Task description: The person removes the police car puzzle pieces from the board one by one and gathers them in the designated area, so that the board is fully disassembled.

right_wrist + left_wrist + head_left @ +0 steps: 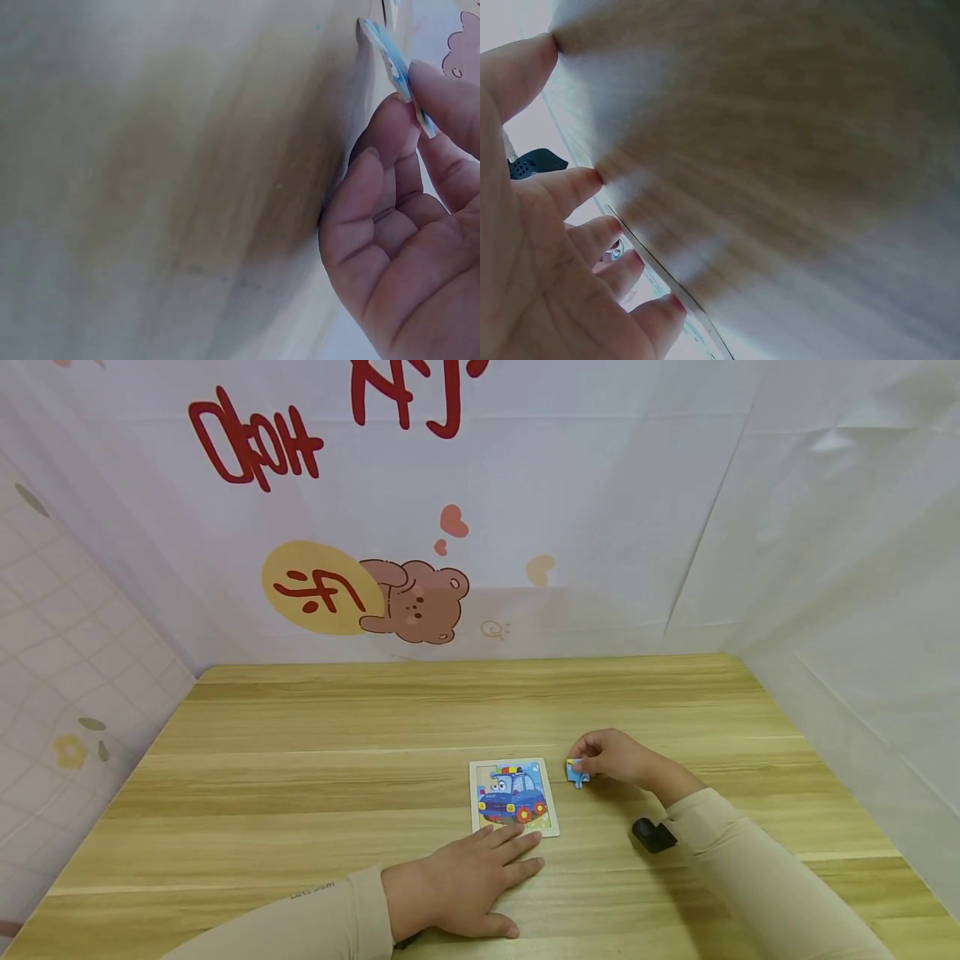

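A square jigsaw puzzle [516, 795] with a blue cartoon car lies in a pale frame on the table; bare tan backing shows at its upper left. My left hand [476, 878] lies with spread fingers at the puzzle's near edge, some fingertips touching the frame. To the right of the puzzle, my right hand [613, 755] pinches a light-blue puzzle piece [577, 772] between thumb and finger. In the right wrist view that piece [395, 64] is seen edge-on, tilted, with the other fingers curled beneath.
The wood-grain table [300, 793] reaches back to a white printed curtain [600, 485] with a bear and red characters. A black wrist-worn device [652, 835] hangs under the right sleeve, close to the tabletop.
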`<state>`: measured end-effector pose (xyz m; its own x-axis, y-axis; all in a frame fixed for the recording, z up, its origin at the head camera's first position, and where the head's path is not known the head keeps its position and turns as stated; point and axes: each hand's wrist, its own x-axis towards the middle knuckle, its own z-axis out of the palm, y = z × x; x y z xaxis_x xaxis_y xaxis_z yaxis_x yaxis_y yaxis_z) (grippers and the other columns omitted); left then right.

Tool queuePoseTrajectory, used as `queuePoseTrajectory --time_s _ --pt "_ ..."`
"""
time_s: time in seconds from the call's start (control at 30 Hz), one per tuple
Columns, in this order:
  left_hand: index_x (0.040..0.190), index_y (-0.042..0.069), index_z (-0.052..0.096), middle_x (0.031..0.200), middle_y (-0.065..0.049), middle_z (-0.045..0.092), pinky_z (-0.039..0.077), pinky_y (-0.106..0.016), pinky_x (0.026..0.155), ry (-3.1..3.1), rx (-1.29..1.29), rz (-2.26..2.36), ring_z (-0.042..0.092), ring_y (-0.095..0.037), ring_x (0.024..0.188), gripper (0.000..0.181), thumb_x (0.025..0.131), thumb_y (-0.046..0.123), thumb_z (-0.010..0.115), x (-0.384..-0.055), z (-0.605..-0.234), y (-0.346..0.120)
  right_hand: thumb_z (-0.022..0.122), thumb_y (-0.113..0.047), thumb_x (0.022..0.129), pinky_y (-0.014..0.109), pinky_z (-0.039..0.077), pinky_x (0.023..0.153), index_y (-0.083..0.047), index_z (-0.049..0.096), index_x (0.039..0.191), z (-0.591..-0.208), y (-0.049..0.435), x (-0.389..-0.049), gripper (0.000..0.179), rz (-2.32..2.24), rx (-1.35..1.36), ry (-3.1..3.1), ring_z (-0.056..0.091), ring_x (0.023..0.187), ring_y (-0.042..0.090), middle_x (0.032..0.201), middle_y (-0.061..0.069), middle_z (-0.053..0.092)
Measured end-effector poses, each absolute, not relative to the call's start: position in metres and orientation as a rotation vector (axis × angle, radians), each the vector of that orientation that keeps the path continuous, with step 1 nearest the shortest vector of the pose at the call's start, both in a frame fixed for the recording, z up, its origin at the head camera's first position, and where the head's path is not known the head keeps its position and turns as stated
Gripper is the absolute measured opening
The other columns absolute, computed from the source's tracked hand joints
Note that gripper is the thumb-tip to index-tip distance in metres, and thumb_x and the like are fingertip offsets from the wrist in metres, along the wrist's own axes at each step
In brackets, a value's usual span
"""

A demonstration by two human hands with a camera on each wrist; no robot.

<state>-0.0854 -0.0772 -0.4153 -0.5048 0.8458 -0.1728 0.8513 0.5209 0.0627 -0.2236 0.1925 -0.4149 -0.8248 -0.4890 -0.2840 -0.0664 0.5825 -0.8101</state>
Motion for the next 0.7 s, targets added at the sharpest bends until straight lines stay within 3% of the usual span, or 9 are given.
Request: queuePoseTrajectory --time_s 0.7 --pt "0.15 0.022 0.037 0.157 -0.001 0.028 0.03 -0.034 0.112 2.583 1.455 -0.052 0.024 -0.022 0.145 0.072 0.091 0.063 0.047 -0.0843 -0.4137 -0.0775 0.068 -0.007 0.087 0.03 0.045 0.068 0.0 0.067 0.092 -0.4145 0.1834 -0.2168 0.008 -0.927 -0.45 2.579 0.053 0.074 0.015 0.083 0.002 0.065"
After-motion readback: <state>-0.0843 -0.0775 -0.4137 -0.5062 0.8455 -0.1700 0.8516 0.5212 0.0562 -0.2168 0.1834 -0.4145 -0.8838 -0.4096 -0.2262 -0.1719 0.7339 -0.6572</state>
